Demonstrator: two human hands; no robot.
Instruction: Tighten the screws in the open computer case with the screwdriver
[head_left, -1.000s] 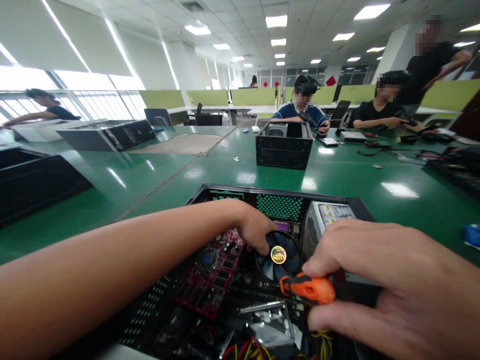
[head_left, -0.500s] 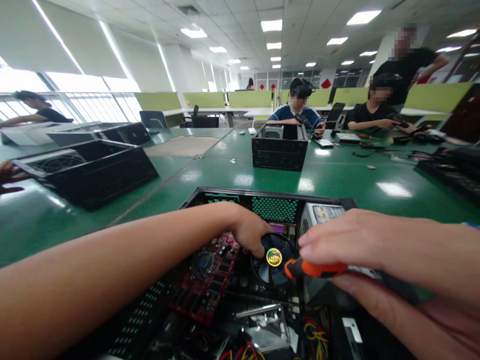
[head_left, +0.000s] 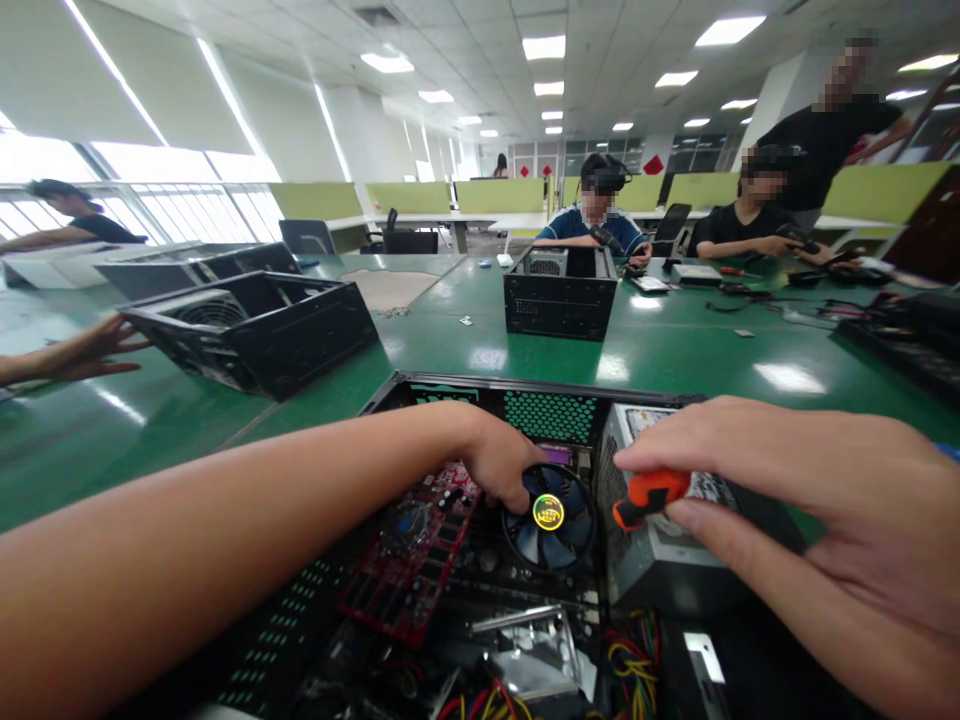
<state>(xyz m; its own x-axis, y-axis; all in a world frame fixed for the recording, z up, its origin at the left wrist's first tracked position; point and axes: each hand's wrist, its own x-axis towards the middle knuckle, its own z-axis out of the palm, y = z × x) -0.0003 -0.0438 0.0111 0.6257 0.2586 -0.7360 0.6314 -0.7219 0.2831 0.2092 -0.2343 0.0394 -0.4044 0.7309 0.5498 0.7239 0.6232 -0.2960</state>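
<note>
An open black computer case [head_left: 457, 382] lies before me. Inside it sits a round CPU fan [head_left: 574, 505] with a yellow sticker on its hub. My left hand [head_left: 506, 462] is closed at the fan's upper left rim, with its fingertips partly hidden. To the right, above the grey power supply [head_left: 664, 560], my right hand [head_left: 780, 490] pinches a screwdriver [head_left: 652, 495] with an orange and black handle. The screwdriver is apart from the fan, and its shaft cannot be made out. A red graphics card [head_left: 412, 560] lies left of the fan.
Coloured cables [head_left: 632, 660] and a metal bracket [head_left: 536, 650] fill the case's near end. Beyond, on the green table [head_left: 427, 350], stand another black case [head_left: 559, 300] and a tilted one [head_left: 300, 335] at the left, near another person's hand [head_left: 90, 345]. Several people are around the table.
My right hand has drawn the screwdriver right, away from the fan's hub. My left hand stays put. At the left, the tilted case has shifted right, and the other person's hand shows more fully.
</note>
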